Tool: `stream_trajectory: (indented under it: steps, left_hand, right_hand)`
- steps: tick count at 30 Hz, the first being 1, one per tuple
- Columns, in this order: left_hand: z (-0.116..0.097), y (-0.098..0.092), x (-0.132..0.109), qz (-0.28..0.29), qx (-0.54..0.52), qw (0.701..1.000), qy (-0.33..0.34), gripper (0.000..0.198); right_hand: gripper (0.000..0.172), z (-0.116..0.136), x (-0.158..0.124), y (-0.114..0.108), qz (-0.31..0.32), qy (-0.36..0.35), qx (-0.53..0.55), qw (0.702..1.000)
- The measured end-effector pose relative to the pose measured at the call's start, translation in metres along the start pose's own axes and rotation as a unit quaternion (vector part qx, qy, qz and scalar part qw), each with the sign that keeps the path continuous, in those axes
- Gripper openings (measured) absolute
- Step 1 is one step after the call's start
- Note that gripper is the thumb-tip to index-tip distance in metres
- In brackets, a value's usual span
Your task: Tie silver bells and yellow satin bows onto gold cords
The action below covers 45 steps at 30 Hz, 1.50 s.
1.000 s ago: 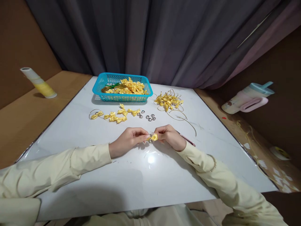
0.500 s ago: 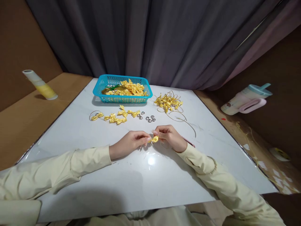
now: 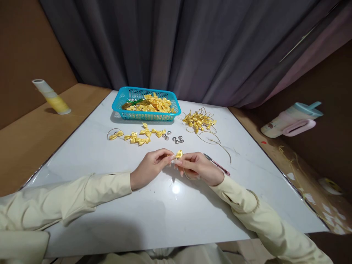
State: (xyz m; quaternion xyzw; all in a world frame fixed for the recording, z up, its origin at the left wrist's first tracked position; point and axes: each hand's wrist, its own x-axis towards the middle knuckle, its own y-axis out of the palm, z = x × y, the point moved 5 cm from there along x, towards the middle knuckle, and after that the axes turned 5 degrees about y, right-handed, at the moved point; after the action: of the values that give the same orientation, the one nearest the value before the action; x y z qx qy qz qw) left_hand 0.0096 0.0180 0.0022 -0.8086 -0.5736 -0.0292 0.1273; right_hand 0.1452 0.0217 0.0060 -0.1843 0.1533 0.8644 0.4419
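Over the middle of the white table, my left hand (image 3: 152,165) and my right hand (image 3: 199,165) meet, fingertips pinched together around one small yellow ribbon bow (image 3: 179,154). One loop of the bow stands up above the fingers; its knot and the rest are mostly covered. A thin cord loops down under my right hand. Beyond my hands lie several loose yellow bows (image 3: 143,140), a bow with a cord ring (image 3: 116,135) and small silver beads (image 3: 178,139). A pair of tweezers or a slim cutter (image 3: 217,164) lies beside my right hand.
A blue plastic basket (image 3: 148,116) full of yellow bows stands at the back. To its right is a pile of corded bows (image 3: 200,120). A yellow thread spool (image 3: 57,102) is at left, a lidded tumbler (image 3: 287,121) at right, with paper scraps (image 3: 310,198) nearby.
My right fingers have moved down and left, closer to my left fingertips, and the bow has turned with one loop upward. The slim tool now shows more fully. The view has shifted slightly.
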Motion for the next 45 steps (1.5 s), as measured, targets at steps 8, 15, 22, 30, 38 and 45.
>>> stream_trajectory:
  steps: [8, 15, 22, 30, 38, 45]
  left_hand:
    - [0.000, -0.003, 0.000, -0.017, 0.039, 0.999, 0.030, 0.021]
    - [-0.009, -0.002, -0.003, -0.010, 0.114, 0.991, 0.072, 0.019]
    - [-0.011, -0.002, -0.003, -0.008, 0.124, 0.989, 0.084, 0.017]
    - [-0.001, 0.002, 0.001, 0.026, -0.029, 0.999, -0.025, 0.020]
    - [0.000, 0.008, -0.001, 0.075, -0.087, 0.992, -0.060, 0.024]
    - [-0.001, 0.012, -0.003, 0.110, -0.090, 0.988, -0.068, 0.020]
  right_hand:
    - [0.034, -0.004, 0.002, 0.002, 0.020, -0.007, 0.046, 0.999]
    - [0.027, -0.003, 0.001, 0.002, 0.021, 0.027, 0.071, 0.997]
    - [0.027, -0.003, 0.001, 0.003, 0.027, 0.020, 0.055, 0.998]
    - [0.036, 0.000, 0.002, -0.023, 0.049, 0.017, -0.092, 0.994]
    - [0.034, 0.004, 0.002, -0.033, 0.064, -0.020, -0.159, 0.985]
    - [0.023, -0.003, 0.008, -0.029, 0.021, -0.009, -0.155, 0.988]
